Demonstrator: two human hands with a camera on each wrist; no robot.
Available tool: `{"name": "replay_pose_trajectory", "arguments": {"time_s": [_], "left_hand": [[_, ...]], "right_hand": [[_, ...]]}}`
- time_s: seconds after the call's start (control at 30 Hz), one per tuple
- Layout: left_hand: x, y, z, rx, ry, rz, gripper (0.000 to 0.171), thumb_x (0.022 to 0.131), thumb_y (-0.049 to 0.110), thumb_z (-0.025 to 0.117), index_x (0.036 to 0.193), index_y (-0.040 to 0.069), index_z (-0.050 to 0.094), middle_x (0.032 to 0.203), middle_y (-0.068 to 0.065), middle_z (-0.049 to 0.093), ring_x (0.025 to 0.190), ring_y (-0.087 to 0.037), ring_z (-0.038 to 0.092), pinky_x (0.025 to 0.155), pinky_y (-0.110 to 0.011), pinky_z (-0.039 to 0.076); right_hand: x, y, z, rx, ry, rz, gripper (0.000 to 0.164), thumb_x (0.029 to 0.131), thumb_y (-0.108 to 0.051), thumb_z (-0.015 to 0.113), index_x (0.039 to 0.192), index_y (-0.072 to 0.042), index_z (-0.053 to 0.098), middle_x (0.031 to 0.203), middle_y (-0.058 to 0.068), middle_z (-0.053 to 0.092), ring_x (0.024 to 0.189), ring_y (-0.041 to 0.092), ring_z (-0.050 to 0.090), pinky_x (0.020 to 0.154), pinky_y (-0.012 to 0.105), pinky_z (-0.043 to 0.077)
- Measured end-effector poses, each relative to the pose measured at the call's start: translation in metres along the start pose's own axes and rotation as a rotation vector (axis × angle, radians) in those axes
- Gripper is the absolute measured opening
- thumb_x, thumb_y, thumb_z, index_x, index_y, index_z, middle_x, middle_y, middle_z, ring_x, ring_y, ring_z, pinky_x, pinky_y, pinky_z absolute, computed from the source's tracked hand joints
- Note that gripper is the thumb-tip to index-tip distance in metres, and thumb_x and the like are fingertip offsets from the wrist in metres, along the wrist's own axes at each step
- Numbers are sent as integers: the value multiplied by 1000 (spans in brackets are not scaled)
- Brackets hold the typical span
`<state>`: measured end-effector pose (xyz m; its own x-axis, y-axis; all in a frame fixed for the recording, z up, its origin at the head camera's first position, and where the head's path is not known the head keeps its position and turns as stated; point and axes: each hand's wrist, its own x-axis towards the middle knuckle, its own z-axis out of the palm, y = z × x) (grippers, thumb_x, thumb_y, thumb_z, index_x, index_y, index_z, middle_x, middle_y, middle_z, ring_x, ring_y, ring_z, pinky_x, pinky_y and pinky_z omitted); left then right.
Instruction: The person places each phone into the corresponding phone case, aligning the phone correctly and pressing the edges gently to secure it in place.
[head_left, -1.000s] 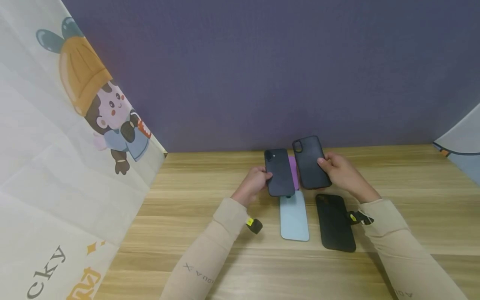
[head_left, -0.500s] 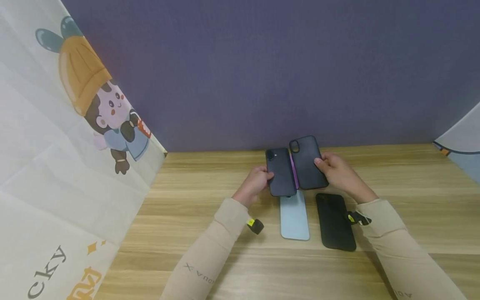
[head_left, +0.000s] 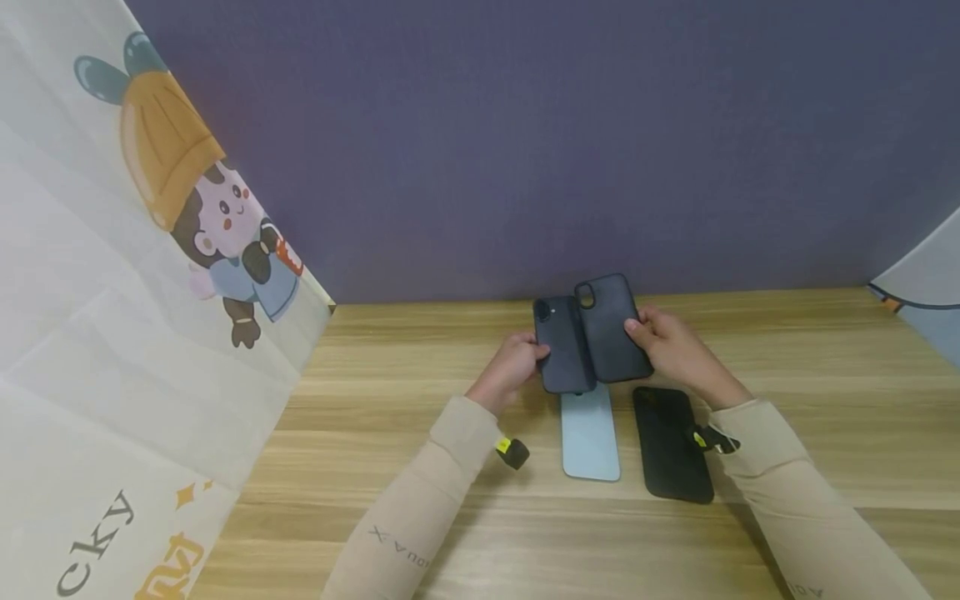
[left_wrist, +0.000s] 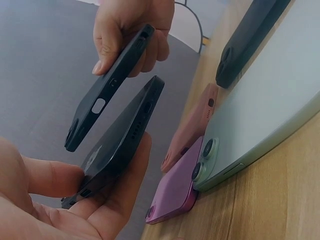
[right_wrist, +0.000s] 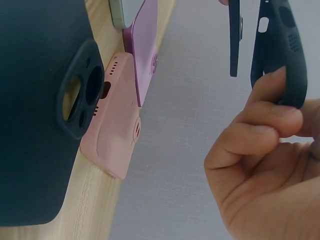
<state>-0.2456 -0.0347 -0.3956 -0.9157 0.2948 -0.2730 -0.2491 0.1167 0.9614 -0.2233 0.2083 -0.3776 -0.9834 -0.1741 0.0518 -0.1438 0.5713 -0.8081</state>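
My left hand [head_left: 513, 367] grips a black phone [head_left: 562, 346] by its left edge, thumb on the back and fingers underneath. Pinched at the lower right side by my right hand [head_left: 672, 343] is an empty black phone case [head_left: 613, 329] with an oval camera cutout. In the head view the case overlaps the phone's right edge. From the left wrist the case [left_wrist: 107, 87] appears above the phone [left_wrist: 122, 130], roughly parallel, with a gap between them. The right wrist view shows fingers [right_wrist: 265, 132] curled around the case's end.
On the wooden table [head_left: 360, 467] lie a pale blue-green phone [head_left: 591, 437] and a dark phone case [head_left: 673, 446]. Beyond them are a purple phone [left_wrist: 172, 195] and a pink case [left_wrist: 192, 127], both covered in the head view. A dark purple-grey panel [head_left: 525, 150] stands behind.
The right hand has brought the black case leftward, from beside the black phone to overlapping its edge. The phone has shifted slightly right. The purple phone has gone out of sight behind them.
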Motion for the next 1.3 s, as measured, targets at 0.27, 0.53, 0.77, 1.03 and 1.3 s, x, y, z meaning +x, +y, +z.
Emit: {"name": "replay_pose_trajectory", "arguments": {"time_s": [0.27,0.53,0.77,1.03,1.3], "left_hand": [[0,0,2,-14,-6,1,26,99,9,44,118,-5,57,114,-16,65,93,-19,64,98,-41,48],[0,1,2,-18,-20,-3,27,99,8,43,120,-5,56,114,-17,65,94,-20,66,98,-42,49],[0,-1,3,-18,-34,6,27,99,7,43,119,-4,56,108,-15,66,82,-15,64,95,-41,50],[0,-2,3,-13,-45,25,27,99,7,42,119,-4,57,103,-12,66,79,-14,63,90,-38,52],[1,-3,3,-18,-34,22,26,99,7,42,117,-2,57,107,-10,66,86,-14,62,93,-39,50]], "right_hand": [[0,1,2,-21,3,5,44,104,-36,36,115,5,50,95,19,66,77,17,64,70,30,51],[-1,-3,4,-32,-7,8,44,104,-35,36,114,5,50,93,17,65,76,17,63,71,31,50],[-1,-6,6,-28,-14,-4,43,104,-34,37,114,6,50,91,16,63,75,16,59,68,29,48],[-1,-5,5,-22,-26,-22,43,105,-33,36,116,6,51,92,16,63,75,15,60,69,29,48],[0,-4,6,-21,-25,-44,40,105,-30,37,113,6,51,90,15,63,73,13,59,67,28,48]]}}
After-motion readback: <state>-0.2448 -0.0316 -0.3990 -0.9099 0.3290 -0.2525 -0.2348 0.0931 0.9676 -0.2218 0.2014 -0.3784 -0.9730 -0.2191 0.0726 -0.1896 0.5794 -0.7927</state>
